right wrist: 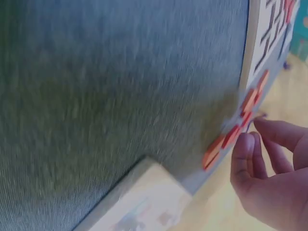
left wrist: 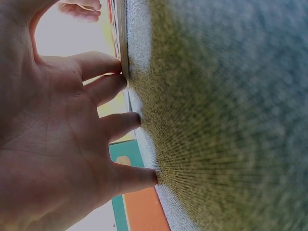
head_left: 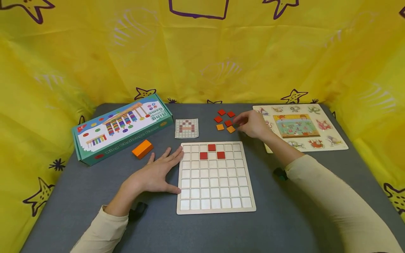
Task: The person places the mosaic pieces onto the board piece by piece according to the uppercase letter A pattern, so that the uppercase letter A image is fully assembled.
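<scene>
A square wooden grid board (head_left: 216, 211) with white cells bears three red square tiles near its top. My left hand (head_left: 159, 172) lies spread at its left side, with thumb and fingertips at the edge; in the left wrist view the fingers (left wrist: 127, 178) are straight and hold nothing. Beyond the board is a loose group of red tiles (head_left: 222, 112) and orange tiles (head_left: 219, 127). Just right of them hovers my right hand (head_left: 253, 124), fingers bent loosely. In the right wrist view a gap shows between thumb and fingers, and no tile is visible there.
A small printed pattern card (head_left: 186, 128) lies behind the board. To the left are a green ring game box (head_left: 123, 126) and an orange block (head_left: 142, 149). A wooden picture puzzle (head_left: 329, 135) lies at the right. Yellow patterned cloth (head_left: 202, 63) encloses the grey table.
</scene>
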`<state>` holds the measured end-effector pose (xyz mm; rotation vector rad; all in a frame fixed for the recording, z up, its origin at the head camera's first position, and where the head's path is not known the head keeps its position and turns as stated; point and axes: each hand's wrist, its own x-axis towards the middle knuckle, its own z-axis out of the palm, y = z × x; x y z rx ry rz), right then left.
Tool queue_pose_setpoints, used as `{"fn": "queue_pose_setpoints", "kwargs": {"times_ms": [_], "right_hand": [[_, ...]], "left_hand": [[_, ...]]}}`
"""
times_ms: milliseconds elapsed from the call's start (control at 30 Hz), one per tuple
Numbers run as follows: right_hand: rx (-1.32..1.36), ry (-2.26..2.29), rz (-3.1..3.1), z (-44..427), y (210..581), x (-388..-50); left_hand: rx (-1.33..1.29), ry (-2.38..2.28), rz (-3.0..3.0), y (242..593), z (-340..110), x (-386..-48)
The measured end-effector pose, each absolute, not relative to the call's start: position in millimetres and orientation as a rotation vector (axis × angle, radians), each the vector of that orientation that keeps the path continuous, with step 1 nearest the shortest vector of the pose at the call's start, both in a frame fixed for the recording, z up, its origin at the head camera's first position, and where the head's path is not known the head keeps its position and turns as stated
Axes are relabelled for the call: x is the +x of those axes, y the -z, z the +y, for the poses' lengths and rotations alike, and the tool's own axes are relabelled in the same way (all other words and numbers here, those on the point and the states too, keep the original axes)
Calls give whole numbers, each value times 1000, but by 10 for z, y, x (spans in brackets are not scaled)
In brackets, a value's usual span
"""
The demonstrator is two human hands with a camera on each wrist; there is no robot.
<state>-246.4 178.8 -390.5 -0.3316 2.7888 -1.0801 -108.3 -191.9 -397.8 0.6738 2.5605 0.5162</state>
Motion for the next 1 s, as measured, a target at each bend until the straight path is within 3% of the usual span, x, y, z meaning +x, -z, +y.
{"fn": "queue_pose_setpoints", "kwargs": {"times_ms": [1000], "right_hand": [[-284, 851, 2817, 2110, 3915, -2868]], "left_hand": [[664, -505, 2561, 3999, -1921, -1080]]}}
